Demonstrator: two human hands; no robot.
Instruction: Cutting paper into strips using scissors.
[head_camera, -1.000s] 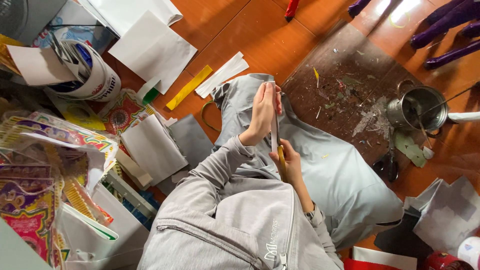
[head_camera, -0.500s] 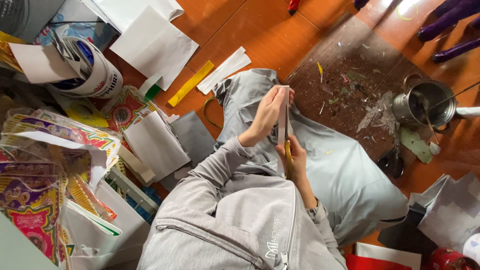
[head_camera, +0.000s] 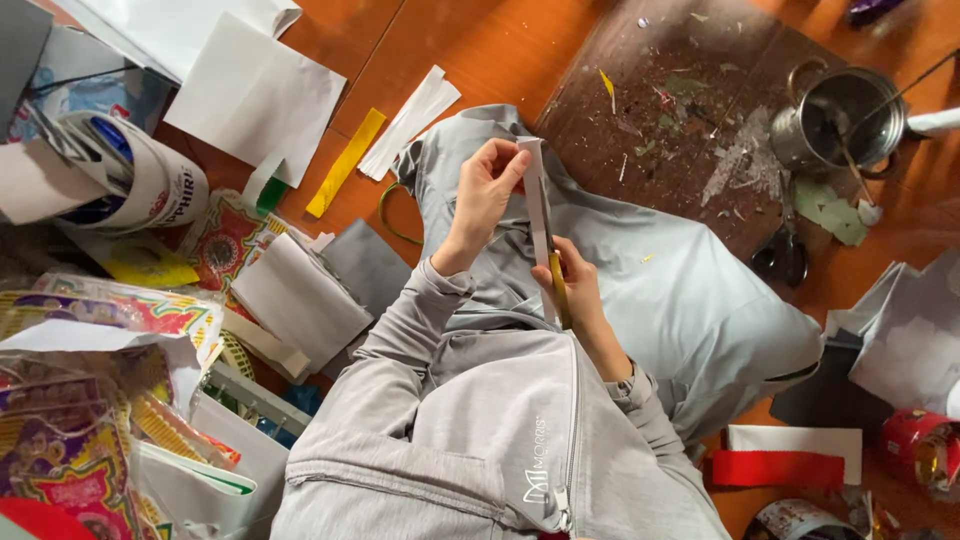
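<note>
Seen from above, a narrow white paper strip (head_camera: 535, 205) runs lengthwise over the lap. The left hand (head_camera: 487, 195) pinches its far end from nine o'clock. The right hand (head_camera: 572, 285), at five o'clock, grips a yellow-handled blade (head_camera: 556, 275) laid along it.

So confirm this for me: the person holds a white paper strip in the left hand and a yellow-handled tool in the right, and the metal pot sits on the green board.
One detail is wrong: the board under the metal pot is dark brown, not green, as the head view shows. The rest stands: the left hand holds the white paper strip, and the right hand holds the yellow-handled tool.
</note>
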